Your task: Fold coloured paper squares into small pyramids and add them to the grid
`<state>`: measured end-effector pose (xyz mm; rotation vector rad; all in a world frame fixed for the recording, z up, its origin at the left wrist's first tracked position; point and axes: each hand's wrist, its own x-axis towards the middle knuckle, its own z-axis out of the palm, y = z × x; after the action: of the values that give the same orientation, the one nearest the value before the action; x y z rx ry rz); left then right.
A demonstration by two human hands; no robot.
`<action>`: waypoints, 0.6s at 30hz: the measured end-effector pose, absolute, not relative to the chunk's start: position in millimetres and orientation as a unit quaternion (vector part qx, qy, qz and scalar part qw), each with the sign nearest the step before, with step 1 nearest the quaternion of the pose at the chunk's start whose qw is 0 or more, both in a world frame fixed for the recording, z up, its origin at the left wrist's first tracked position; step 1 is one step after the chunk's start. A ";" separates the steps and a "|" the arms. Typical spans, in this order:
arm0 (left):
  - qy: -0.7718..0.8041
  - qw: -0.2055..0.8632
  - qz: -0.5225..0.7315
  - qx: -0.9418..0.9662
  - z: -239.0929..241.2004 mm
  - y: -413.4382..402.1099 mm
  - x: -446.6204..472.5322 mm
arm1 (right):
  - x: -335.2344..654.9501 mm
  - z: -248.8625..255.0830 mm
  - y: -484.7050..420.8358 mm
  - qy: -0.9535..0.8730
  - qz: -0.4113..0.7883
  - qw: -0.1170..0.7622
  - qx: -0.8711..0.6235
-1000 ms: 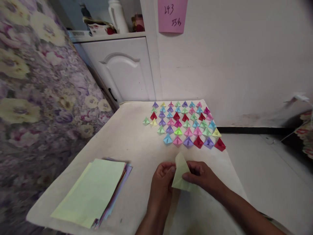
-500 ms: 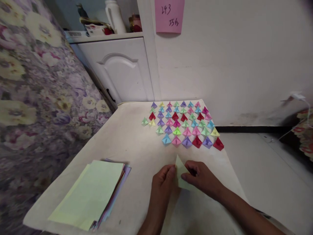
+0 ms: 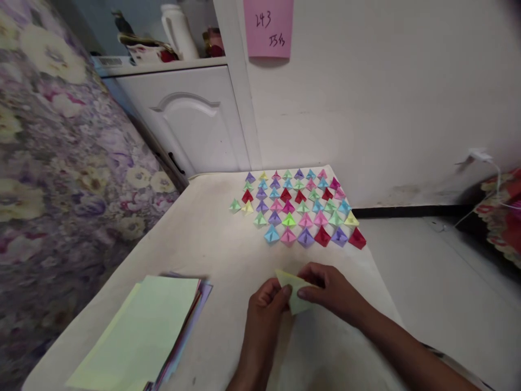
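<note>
Between my two hands, above the front part of the table, is a pale green piece of folded paper [image 3: 300,305] with a pointed corner at its upper left. My left hand [image 3: 268,298] pinches its left side, thumb on top. On the right edge, the thumb and fingers of my right hand [image 3: 325,288] are closed on the same paper. Just beyond my hands, folded paper shapes [image 3: 306,237] in many colours stand in rows. To the left lies a stack of coloured paper sheets [image 3: 142,326], a pale green one on top.
The cream-covered table [image 3: 191,228] reaches back to a white cabinet [image 3: 191,125] and a wall. A floral curtain [image 3: 81,163] hangs along the left. A pink note [image 3: 268,30] is stuck on the wall. At the right, a cord runs from a socket [image 3: 480,155].
The folded paper has turned in my hands, its point swinging to the left, and it looks more compact. The view has shifted slightly to the right.
</note>
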<state>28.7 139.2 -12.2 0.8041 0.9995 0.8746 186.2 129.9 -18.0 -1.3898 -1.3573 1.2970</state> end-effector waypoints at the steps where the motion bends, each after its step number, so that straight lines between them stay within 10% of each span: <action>1: 0.445 0.720 0.397 0.356 -10.7 138.7 29.6 | 187.3 -17.5 130.1 -0.537 0.519 0.388 -0.540; 18: 0.466 0.709 0.421 0.320 -2.0 137.2 33.1 | 191.5 -13.2 129.4 -0.546 0.503 0.348 -0.573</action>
<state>33.1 137.2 -2.0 0.7104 1.0352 0.9335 191.5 129.4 -13.2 -1.4861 -1.4151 1.3039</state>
